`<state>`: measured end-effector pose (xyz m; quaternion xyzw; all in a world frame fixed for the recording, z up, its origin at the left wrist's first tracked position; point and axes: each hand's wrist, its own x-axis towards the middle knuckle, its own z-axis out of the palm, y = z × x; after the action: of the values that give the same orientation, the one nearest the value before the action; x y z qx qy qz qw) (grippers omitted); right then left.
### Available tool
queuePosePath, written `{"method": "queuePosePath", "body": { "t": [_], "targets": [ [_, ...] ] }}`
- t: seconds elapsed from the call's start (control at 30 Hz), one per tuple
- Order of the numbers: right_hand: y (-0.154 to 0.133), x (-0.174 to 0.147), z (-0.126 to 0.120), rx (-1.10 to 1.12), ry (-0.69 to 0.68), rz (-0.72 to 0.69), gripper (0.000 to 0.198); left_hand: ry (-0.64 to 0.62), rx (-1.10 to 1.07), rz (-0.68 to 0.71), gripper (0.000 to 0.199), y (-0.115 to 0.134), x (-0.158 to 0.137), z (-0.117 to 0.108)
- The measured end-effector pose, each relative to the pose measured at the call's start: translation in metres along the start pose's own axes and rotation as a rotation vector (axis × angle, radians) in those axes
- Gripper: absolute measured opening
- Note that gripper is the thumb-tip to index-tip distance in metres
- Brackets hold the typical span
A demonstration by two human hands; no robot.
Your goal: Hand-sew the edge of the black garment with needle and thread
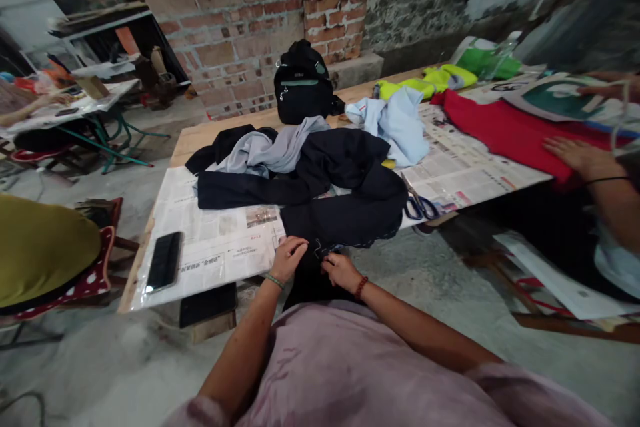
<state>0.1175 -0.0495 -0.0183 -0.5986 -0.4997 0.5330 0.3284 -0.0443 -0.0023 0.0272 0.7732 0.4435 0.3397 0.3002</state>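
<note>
A dark suit-like garment (345, 213) lies bunched on the table, its near edge hanging over the front. My left hand (289, 257) holds that edge with fingers bent over the cloth. Just to the right, my right hand (343, 273) is closed in a pinch beside the same edge; whatever is between its fingertips is too small to make out. Pale loose stitches show on the dark cloth between my hands. Grey lining (273, 150) spills out of the heap at the back. Scissors (421, 207) with dark blue handles rest at the garment's right side.
A phone (165, 260) lies at left on the newspaper-covered table (215, 250). Behind stand a black backpack (303, 87) and light blue cloth (395, 121). At right, a co-worker's hand (575, 155) presses red fabric (495, 127) near an iron (563, 99). A stool (103, 267) is at left.
</note>
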Motion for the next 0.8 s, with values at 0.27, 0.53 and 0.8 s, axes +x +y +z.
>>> {"method": "queuePosePath", "body": {
  "t": [0.27, 0.53, 0.8],
  "targets": [
    [-0.003, -0.001, 0.001, -0.015, 0.002, -0.004, 0.016, -0.029, -0.053, 0.003, 0.007, -0.004, 0.003, 0.018],
    [0.009, 0.002, 0.000, -0.029, -0.002, 0.026, 0.017, 0.152, -0.493, -0.339, 0.015, -0.007, 0.007, 0.014],
    [0.000, 0.000, 0.000, 0.064, -0.050, 0.065, 0.019, 0.387, -0.863, -0.356, 0.012, -0.019, 0.010, 0.011]
  ]
}}
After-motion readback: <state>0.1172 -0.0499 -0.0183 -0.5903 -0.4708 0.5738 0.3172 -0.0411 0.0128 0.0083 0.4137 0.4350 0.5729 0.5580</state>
